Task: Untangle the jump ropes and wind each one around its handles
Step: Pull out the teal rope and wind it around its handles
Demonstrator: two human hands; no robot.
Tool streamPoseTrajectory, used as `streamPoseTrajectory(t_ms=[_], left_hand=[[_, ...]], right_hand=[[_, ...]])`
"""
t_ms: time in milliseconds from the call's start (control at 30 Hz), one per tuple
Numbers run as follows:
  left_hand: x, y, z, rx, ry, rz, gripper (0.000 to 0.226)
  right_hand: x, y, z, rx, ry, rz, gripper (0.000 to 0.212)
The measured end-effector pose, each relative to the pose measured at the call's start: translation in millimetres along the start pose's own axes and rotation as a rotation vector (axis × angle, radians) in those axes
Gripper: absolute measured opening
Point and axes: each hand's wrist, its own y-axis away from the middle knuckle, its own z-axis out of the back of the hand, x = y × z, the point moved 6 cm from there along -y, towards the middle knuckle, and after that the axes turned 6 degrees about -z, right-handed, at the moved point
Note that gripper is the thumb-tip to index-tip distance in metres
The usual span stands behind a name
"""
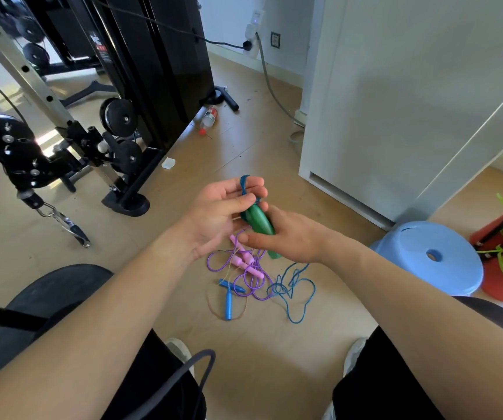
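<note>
The step in hand looks like winding the teal cord (245, 184) round the pair of green handles (258, 219). To do it well, the right hand (292, 237) should keep both handles clamped side by side while the left hand (217, 213) lays each turn snug against the last, under light, even tension. The slack should be fed up gradually, so the loose run does not drag the other ropes along.

The right hand's fingers are curled round the handles, thumb (253, 237) across their near side. The left hand's fingers (253, 192) pinch a short loop of cord just beyond the handles' far end.

The handles are glossy, tapered and held above the floor (274, 147), between the person's knees. The rest of the cord (300, 286) lies in loose curls to the near right. It meets the purple rope (214, 262) with pink handles (245, 262), beside a blue-handled rope (229, 298).
</note>
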Motion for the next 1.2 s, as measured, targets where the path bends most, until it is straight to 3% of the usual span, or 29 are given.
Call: streamPoseTrajectory(t_ms=[100,167,267,500,633,800,1200], left_hand=[[-2.1,-0.6,3.6,-0.020,0.004,-0.008,0.028],[-2.6,-0.6,5.8,-0.015,-0.024,-0.005,0.029],[-2.1,0.5,4.4,0.042,-0.106,0.006,0.031],[4.7,1.4,-1.3,0.132,-0.308,0.035,0.035],[7.4,3.2,-3.5,0.163,-0.330,0.063,0.036],[6.2,3.5,-4.6,0.170,-0.323,0.057,0.035],[14.0,2.8,-4.9,0.084,-0.205,0.126,0.024]], right_hand=[[1.6,1.5,3.1,0.081,-0.275,0.003,0.091],[0.3,4.8,6.8,0.116,-0.440,-0.013,0.069],[-7.7,5.0,11.6,0.106,-0.503,-0.038,0.037],[-13.5,7.0,18.9,0.069,-0.541,-0.066,0.026],[-11.4,8.1,18.4,0.114,-0.776,-0.080,0.005],[-5.5,11.1,21.6,0.083,-0.807,-0.024,0.006],[0.8,10.4,18.3,0.019,-0.958,-0.106,0.015]])
